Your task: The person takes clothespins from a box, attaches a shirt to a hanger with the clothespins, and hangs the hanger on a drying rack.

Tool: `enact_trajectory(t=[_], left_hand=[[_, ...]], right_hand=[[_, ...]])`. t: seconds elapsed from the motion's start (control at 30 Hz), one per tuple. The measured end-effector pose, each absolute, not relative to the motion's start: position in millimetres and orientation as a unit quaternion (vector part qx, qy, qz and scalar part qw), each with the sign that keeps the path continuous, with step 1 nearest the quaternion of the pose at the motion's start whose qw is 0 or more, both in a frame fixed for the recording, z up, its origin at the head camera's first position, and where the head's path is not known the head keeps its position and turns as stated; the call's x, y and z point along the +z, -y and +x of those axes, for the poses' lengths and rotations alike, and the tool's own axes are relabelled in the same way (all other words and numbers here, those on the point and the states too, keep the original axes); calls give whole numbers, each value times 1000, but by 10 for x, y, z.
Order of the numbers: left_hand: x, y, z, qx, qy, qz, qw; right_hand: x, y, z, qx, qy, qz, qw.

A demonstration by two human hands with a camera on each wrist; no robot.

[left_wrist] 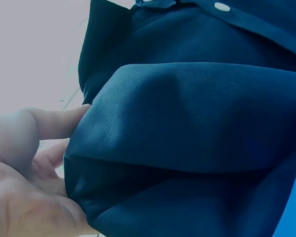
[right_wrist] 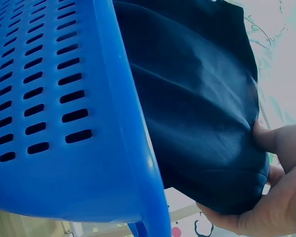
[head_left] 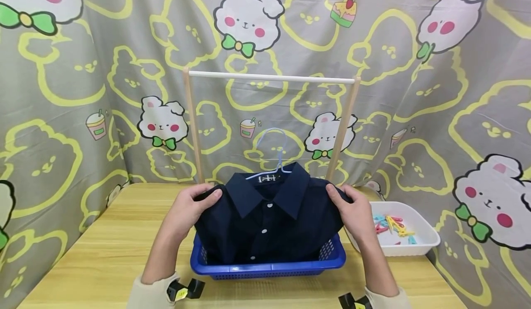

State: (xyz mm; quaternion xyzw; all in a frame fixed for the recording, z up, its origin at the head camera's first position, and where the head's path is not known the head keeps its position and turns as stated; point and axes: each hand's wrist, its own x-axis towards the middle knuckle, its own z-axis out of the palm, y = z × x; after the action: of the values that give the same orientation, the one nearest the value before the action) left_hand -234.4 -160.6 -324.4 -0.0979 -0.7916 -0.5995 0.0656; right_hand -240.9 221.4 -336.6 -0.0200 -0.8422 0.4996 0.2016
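Note:
A dark navy button-up shirt point(head_left: 282, 226) with a pointed collar hangs on a light blue hanger point(head_left: 280, 164), whose hook sticks up above the collar. My left hand point(head_left: 195, 207) pinches the shirt at one shoulder, thumb in front. At the opposite shoulder my right hand point(head_left: 350, 210) grips the cloth the same way. Below, the shirt's lower part sits inside a blue perforated basket point(head_left: 267, 268). The left wrist view has the thumb against the folded cloth point(left_wrist: 153, 118); in the right wrist view, fingers hold the shirt beyond the basket's rim point(right_wrist: 138, 128).
Behind the basket stands a rack with wooden posts point(head_left: 194, 129) and a white rod point(head_left: 269, 76). A white tray point(head_left: 429, 242) of colourful clothespins point(head_left: 396, 226) is at the right. The wooden table point(head_left: 103, 249) meets a patterned curtain point(head_left: 265, 102) on several sides.

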Motion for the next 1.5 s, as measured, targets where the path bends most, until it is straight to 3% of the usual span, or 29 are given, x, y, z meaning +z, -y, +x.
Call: enact_trajectory(t=[0.57, 1.33, 1.5], left_hand=[[-3235, 1553, -2338, -645, 747, -79, 142], [-3282, 1479, -2375, -566, 812, -65, 125], [-3268, 1453, -2372, -615, 780, -69, 94]], right_hand=[[-3322, -2180, -2384, 517, 814, -20, 265], [-3343, -2200, -2386, 554, 768, -92, 308], [-3330, -2210, -2391, 557, 765, -96, 310]])
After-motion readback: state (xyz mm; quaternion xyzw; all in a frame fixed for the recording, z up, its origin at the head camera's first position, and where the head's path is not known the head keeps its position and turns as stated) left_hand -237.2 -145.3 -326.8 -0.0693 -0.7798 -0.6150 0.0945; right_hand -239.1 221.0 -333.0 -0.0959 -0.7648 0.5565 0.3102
